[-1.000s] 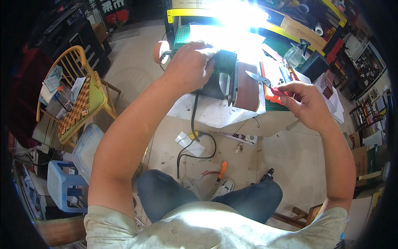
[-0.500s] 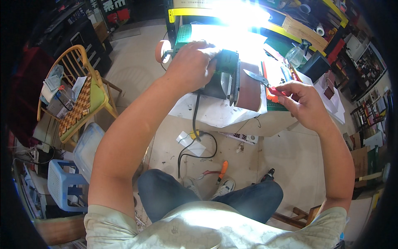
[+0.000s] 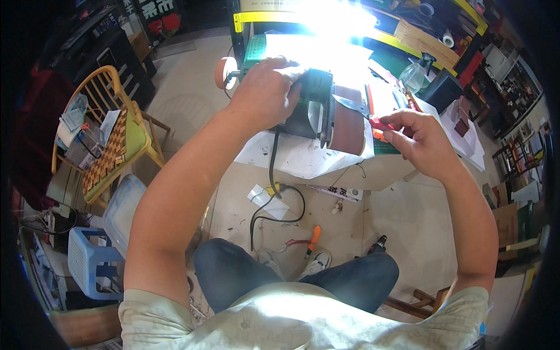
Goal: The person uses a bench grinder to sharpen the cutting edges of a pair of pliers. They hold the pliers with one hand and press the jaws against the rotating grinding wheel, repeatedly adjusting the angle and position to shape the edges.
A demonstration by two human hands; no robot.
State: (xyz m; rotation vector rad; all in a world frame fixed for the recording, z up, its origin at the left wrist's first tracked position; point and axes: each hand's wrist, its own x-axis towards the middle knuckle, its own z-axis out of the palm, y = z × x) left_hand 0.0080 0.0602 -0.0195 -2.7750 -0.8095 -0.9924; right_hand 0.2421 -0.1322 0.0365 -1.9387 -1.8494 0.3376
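A green and black belt sander [image 3: 318,87] stands on the paper-covered bench, its brown sanding belt [image 3: 348,133] facing right. My left hand [image 3: 269,87] rests over the top of the machine with its fingers curled round the body; some fingertips are hidden. Pinched in my right hand [image 3: 419,139] is a red-handled knife [image 3: 352,107], its short pointed blade directed left. The blade lies over the upper part of the belt; whether it touches cannot be made out. On the sander's left end sits a round wheel [image 3: 224,73].
A spray bottle [image 3: 413,76] and a black box [image 3: 441,88] stand at the back right. A power cord [image 3: 274,160] hangs to the floor, near an orange-handled tool [image 3: 314,240]. At left are a wooden chair [image 3: 111,140] and a blue stool [image 3: 87,256]. A bright lamp glares behind.
My right hand has moved the knife a little left, so the blade overlaps more of the belt. The left hand keeps its place on the sander.
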